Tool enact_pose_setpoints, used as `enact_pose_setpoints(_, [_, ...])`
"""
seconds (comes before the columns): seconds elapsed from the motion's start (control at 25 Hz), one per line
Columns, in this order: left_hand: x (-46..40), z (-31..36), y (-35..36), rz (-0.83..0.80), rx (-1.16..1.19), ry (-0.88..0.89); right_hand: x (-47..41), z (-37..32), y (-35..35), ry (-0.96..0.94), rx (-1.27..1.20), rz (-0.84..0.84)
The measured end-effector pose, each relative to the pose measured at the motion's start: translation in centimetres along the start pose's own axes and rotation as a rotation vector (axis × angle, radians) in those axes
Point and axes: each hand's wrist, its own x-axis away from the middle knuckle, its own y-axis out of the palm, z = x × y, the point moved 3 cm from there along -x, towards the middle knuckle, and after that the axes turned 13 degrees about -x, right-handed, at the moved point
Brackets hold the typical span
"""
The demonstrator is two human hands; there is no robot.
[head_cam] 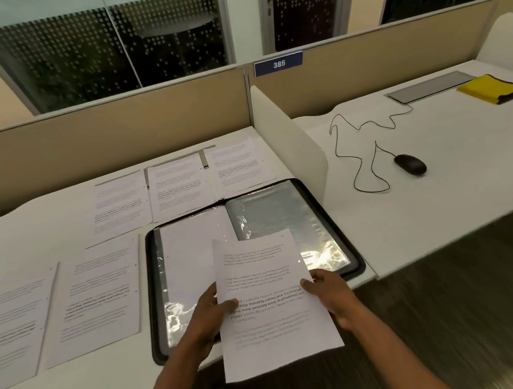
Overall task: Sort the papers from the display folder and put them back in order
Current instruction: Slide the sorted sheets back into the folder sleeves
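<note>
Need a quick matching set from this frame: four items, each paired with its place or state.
Items:
1. sheet
2. folder
3. mouse
4. yellow cloth

Places/states:
A. far right corner of the next desk
B. open on the desk
C. held by both hands
D. next desk, cord looped behind it

Pairs: 1-C, 2-B, 3-D, 4-A
</note>
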Motion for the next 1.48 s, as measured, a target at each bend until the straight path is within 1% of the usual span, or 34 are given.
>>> enact_pose_setpoints(0.08, [-0.1,0.1,1.1,0.023,-0.046,0.012,0.7,0.5,-1.5,-0.013,-0.008,0.023])
enact_pose_setpoints(0.24, [-2.2,0.9,2.4,0.159,-0.217,0.056,2.3,2.3,-4.6,-0.026,-0.087,0.088])
enact_pose_setpoints(0.32, [-3.4,1.4,3.3,0.142,-0.283,0.083,2.9,3.0,-5.7,-0.029,-0.116,0.103])
enact_pose_setpoints(0.4, [-4.0,2.0,4.6,0.074,-0.326,0.112,3.2,3.2,-6.4,-0.05,-0.114,0.124])
enact_pose_setpoints(0.44, [-4.2,2.2,5.3,0.066,-0.364,0.135,3.3,3.3,-6.8,-0.064,-0.114,0.142])
enact_pose_setpoints(0.52, [-4.5,2.6,6.3,0.144,-0.459,0.225,3.4,3.4,-7.7,-0.084,-0.141,0.177])
enact_pose_setpoints(0.6, [-5.0,2.7,6.8,0.235,-0.489,0.334,3.6,3.4,-9.0,-0.103,-0.159,0.231])
enact_pose_setpoints(0.64, [-5.2,2.8,7.2,0.267,-0.552,0.401,3.7,3.5,-9.7,-0.111,-0.153,0.269])
enact_pose_setpoints(0.68, [-5.4,2.8,7.7,0.291,-0.668,0.471,3.9,3.6,-10.4,-0.113,-0.136,0.302])
enact_pose_setpoints(0.72, [-5.7,2.7,8.3,0.286,-0.786,0.539,4.0,3.6,-10.9,-0.111,-0.112,0.327])
enact_pose_setpoints(0.8, [-6.0,2.9,9.8,0.193,-0.994,0.644,4.2,3.5,-11.6,-0.117,-0.056,0.36])
enact_pose_setpoints(0.88, [-6.2,3.3,10.6,0.098,-1.122,0.668,4.4,3.3,-12.3,-0.134,-0.028,0.381])
enact_pose_setpoints(0.92, [-6.4,3.4,10.8,0.088,-1.154,0.664,4.6,3.2,-12.7,-0.135,-0.038,0.39])
enact_pose_setpoints(1.08, [-6.8,4.1,11.0,0.137,-1.215,0.689,6.1,2.7,-14.7,-0.132,-0.103,0.401])
enact_pose_setpoints(1.28, [-6.7,4.7,11.2,0.133,-1.319,0.762,8.4,2.6,-15.7,-0.102,-0.148,0.367])
enact_pose_setpoints(1.36, [-6.8,4.5,11.4,0.155,-1.38,0.75,9.1,2.7,-15.6,-0.097,-0.157,0.352])
enact_pose_setpoints(1.44, [-6.6,4.3,11.6,0.221,-1.333,0.697,9.5,3.0,-15.2,-0.101,-0.161,0.341])
enact_pose_setpoints(1.48, [-6.6,4.1,11.5,0.254,-1.248,0.646,9.6,3.2,-15.1,-0.104,-0.161,0.333])
